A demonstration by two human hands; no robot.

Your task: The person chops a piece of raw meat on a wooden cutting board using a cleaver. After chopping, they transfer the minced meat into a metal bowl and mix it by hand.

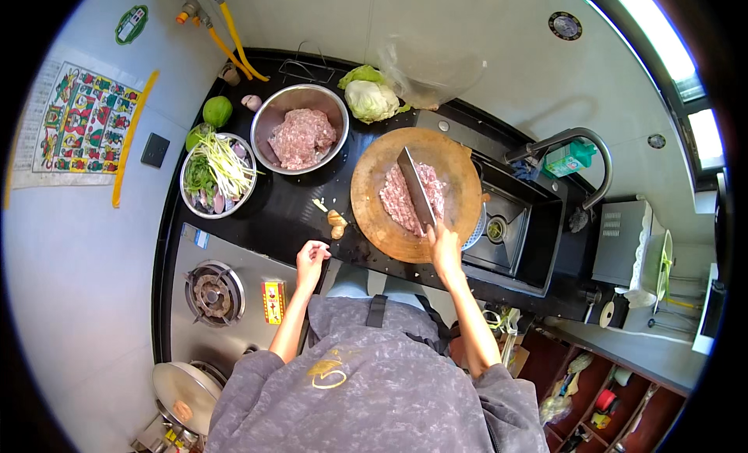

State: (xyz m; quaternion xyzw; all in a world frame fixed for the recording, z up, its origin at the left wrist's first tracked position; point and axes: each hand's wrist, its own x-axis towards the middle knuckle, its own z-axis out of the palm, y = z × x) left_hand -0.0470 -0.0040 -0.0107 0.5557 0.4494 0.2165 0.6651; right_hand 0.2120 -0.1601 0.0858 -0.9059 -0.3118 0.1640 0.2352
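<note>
My right hand (pixel 445 251) grips the handle of a Chinese cleaver (pixel 416 187). Its broad blade stands on edge across a flat patch of minced meat (pixel 398 200) on a thick round wooden chopping board (pixel 372 167). The blade's lower edge is hidden in the meat. My left hand (pixel 312 259) hangs by the counter's front edge, loosely curled, with nothing visible in it. Closest to it are pieces of ginger (pixel 336 224) and a small pale stalk (pixel 319 205) on the counter. Farther back, a steel bowl (pixel 261 117) holds a larger heap of minced meat (pixel 304 138).
A bowl of greens and chives (pixel 217 168), a green fruit (pixel 217 111), garlic (pixel 251 102) and a cabbage (pixel 369 100) stand along the back left. Right of the board lies a sink (pixel 529 242) under a curved faucet (pixel 605 155). A gas burner (pixel 214 292) is at left.
</note>
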